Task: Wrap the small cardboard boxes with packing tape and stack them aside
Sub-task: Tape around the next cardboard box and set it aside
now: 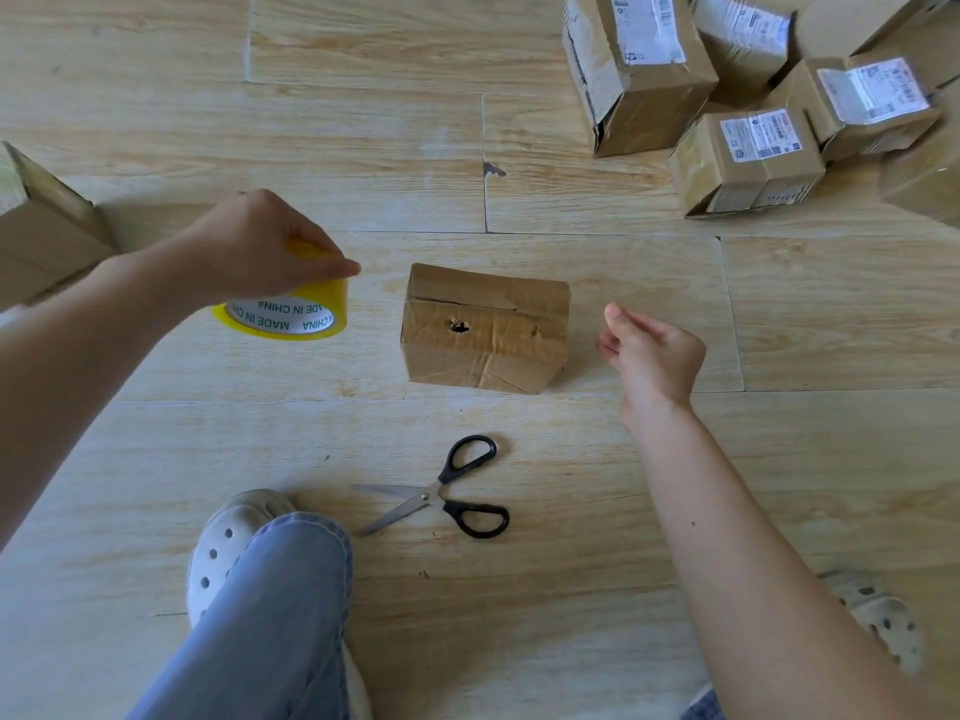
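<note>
left hand [260, 246] grasps yellow tape roll [283, 314] from above, left of small box [485, 330] on floor [363, 148]. right hand [652, 356] loosely curled, holds nothing, just right of box. i judge wrapping here not started; pile of boxes [748, 158] far right waits.

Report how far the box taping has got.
Done, apparently: glossy labelled boxes piled far right. In hand: left hand grips the yellow tape roll beside the holed cardboard box; right hand holds nothing visible. Left: tape that box, cut with the scissors, stack it.
</note>
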A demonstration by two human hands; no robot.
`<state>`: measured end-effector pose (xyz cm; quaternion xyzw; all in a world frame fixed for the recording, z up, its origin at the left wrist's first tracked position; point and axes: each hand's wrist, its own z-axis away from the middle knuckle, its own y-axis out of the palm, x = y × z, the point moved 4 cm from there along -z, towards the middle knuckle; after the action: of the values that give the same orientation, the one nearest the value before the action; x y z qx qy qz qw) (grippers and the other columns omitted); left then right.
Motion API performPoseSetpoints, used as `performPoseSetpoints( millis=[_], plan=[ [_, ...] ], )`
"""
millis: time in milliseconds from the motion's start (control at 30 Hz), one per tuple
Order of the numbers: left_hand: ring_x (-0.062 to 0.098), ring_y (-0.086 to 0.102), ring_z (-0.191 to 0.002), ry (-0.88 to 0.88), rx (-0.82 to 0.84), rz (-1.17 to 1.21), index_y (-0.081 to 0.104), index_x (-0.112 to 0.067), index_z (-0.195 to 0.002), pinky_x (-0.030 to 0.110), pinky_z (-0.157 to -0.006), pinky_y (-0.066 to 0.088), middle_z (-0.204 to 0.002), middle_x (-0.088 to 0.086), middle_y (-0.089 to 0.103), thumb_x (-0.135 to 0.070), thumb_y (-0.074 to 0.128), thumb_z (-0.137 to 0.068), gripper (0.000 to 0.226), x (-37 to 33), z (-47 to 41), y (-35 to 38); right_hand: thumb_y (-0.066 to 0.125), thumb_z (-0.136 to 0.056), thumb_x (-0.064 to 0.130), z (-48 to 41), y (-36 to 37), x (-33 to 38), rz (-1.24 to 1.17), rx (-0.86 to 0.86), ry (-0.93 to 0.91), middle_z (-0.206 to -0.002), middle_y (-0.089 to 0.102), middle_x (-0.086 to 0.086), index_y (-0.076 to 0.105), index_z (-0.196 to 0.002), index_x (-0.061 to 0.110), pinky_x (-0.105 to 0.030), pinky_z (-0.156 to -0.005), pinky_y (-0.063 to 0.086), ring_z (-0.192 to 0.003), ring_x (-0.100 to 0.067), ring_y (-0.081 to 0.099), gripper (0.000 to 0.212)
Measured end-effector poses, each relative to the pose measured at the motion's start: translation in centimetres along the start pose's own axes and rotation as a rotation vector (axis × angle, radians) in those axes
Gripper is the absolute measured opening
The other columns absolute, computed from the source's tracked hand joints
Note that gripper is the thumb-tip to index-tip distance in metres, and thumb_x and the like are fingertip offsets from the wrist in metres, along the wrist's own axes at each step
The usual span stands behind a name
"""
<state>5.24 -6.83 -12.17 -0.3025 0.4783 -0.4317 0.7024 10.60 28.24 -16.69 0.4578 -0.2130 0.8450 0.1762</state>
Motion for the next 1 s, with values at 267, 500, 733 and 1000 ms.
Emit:
performPoseSetpoints(
  millis=[267, 500, 733, 1000],
  plan=[
    [0.009, 0.05, -0.065, -0.035, 0.015, 0.004, 0.074, -0.037, -0.093, 0.021, -0.051, 0.037, -0.072, -0.012, 0.056, -0.058, 0.066, -0.076, 0.029, 0.6, 0.1, 1.6, 0.072, -0.086, 0.007, -0.1, 0.4, -0.9, -0.012, -0.001, 0.043, -0.075, 0.067, -0.003, 0.067, -0.077, 0.014, -0.034, -0.08, 0.059, -0.062, -0.01, 0.063, 0.013],
    [0.014, 0.05, -0.065, -0.031, -0.018, -0.019, 0.075, -0.03, -0.098, 0.02, -0.051, 0.033, -0.083, -0.001, 0.061, -0.056, 0.064, -0.08, 0.034, 0.7, 0.5, 3.4, 0.069, -0.089, 0.008, 0.0, 1.2, -2.6, -0.005, -0.01, 0.093, -0.074, 0.066, -0.003, 0.067, -0.075, 0.017, -0.033, -0.081, 0.058, -0.069, -0.015, 0.063, 0.016],
    [0.016, 0.052, -0.073, -0.011, -0.041, -0.025, 0.074, -0.029, -0.097, 0.021, -0.052, 0.036, -0.083, -0.001, 0.063, -0.055, 0.065, -0.081, 0.031, 0.7, 0.9, 5.1, 0.071, -0.088, 0.013, 0.9, 2.5, -4.2, -0.068, -0.01, 0.193, -0.087, 0.074, -0.002, 0.071, -0.083, 0.018, -0.03, -0.084, 0.057, -0.085, -0.016, 0.07, 0.008],
    [0.015, 0.05, -0.076, 0.007, -0.032, -0.073, 0.074, -0.028, -0.099, 0.022, -0.051, 0.032, -0.087, -0.001, 0.065, -0.056, 0.06, -0.084, 0.035, -0.3, 0.7, 6.7, 0.067, -0.09, 0.009, 1.7, 3.3, -4.4, -0.187, -0.005, 0.347, -0.085, 0.075, 0.0, 0.07, -0.077, 0.022, -0.016, -0.043, 0.045, -0.071, -0.013, 0.067, 0.018]
  ],
)
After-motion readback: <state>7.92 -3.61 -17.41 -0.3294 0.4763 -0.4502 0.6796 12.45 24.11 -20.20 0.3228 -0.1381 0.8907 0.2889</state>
